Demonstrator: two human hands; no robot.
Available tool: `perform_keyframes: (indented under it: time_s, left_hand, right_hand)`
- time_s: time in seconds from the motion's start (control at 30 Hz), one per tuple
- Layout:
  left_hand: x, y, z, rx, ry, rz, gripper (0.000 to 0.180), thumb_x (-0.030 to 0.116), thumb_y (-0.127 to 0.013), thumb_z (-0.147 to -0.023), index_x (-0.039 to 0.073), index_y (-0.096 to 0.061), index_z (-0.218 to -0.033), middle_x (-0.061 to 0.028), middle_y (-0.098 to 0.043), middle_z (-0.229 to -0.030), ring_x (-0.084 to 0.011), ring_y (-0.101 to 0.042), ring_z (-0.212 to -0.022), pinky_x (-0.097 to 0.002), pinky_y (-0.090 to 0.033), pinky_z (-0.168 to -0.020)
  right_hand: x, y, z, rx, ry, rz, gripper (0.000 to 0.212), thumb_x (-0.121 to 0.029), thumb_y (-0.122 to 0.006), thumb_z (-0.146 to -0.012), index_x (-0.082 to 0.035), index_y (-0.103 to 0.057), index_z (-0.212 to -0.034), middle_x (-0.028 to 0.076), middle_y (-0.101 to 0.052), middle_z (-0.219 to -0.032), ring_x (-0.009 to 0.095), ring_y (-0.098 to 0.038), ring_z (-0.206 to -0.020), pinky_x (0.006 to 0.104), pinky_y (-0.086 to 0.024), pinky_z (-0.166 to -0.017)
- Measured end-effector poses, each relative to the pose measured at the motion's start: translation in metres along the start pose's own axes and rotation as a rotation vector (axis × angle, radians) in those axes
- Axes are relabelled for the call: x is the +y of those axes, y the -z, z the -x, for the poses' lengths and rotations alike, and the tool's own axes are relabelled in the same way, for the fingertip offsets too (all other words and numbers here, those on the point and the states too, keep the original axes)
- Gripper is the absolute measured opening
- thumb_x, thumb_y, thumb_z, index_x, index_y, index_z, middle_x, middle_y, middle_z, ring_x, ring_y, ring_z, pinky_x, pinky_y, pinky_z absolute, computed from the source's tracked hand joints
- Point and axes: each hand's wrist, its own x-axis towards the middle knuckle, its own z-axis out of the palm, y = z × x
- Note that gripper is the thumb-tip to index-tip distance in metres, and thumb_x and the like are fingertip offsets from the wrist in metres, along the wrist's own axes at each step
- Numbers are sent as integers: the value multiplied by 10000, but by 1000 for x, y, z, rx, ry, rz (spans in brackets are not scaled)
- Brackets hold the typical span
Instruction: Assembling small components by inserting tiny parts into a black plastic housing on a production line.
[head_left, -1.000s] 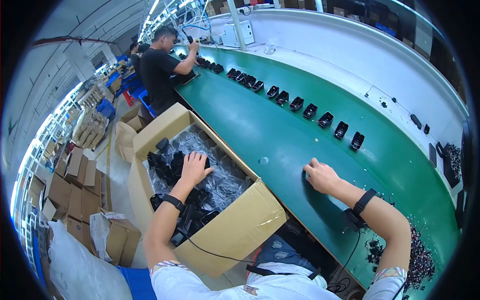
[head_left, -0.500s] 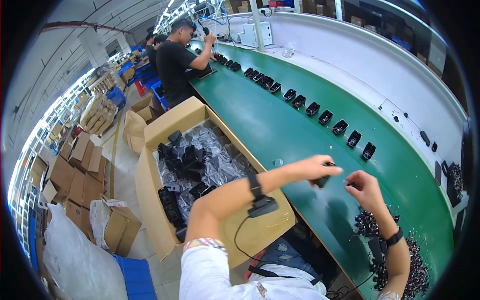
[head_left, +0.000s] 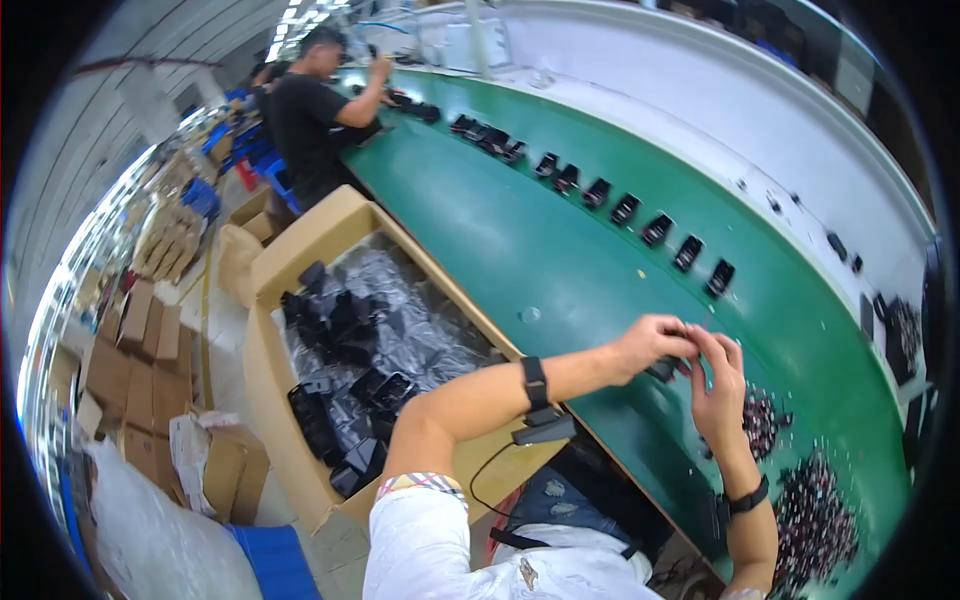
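My left hand is closed round a small black plastic housing above the green bench. Its fingertips meet those of my right hand at the housing. The right fingers are pinched together, and whatever they hold is hidden. Beside my right wrist lies a small heap of wired parts. A bigger heap of tiny wired parts spreads to the right of that forearm. Beyond both hands, a row of open black housings runs away along the bench.
Under my left arm an open cardboard box holds black housings and clear plastic bags. A co-worker in black stands at the far end of the green bench. Cardboard cartons and a translucent plastic sack are on the floor at left.
My hands, apart before, have come together at the housing; the right moved up and left to the left hand. The whole view has shifted, with bench and box lying further left.
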Motion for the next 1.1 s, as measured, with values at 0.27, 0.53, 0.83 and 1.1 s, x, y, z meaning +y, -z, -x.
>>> perform_keyframes:
  time_s: [0.27,0.53,0.83,1.1]
  left_hand:
    - [33,12,7,-27,-5,-238,280,115,-779,-856,24,-638,-1081,-94,-697,-979,-178,-721,-858,-295,-581,-697]
    - [29,11,4,-174,113,-299,268,69,-785,-831,31,-631,-1047,-80,-686,-963,-160,-709,-821,-280,-563,-692]
    - [30,8,5,-158,167,-208,573,134,-786,-834,32,-507,-1324,-44,-602,-1002,-109,-620,-865,-251,-512,-771]
    - [29,-8,10,-166,157,-420,990,139,-836,-781,44,-216,-1548,-135,-577,-1193,-159,-615,-993,-331,-529,-895]
  right_hand:
    - [26,13,-8,101,-450,-653,283,-5,-704,-896,21,-665,-1174,78,-618,-1169,93,-614,-966,241,-522,-837]
    - [37,20,-2,-142,-267,-565,122,-42,-761,-858,-22,-753,-978,54,-699,-927,97,-625,-769,228,-498,-660]
    - [42,25,0,-183,-295,-520,56,-25,-742,-876,-8,-735,-929,62,-700,-896,112,-668,-804,247,-529,-682]
    - [45,25,-2,-91,-342,-713,87,-8,-716,-898,14,-718,-981,70,-687,-970,119,-657,-826,249,-552,-747]
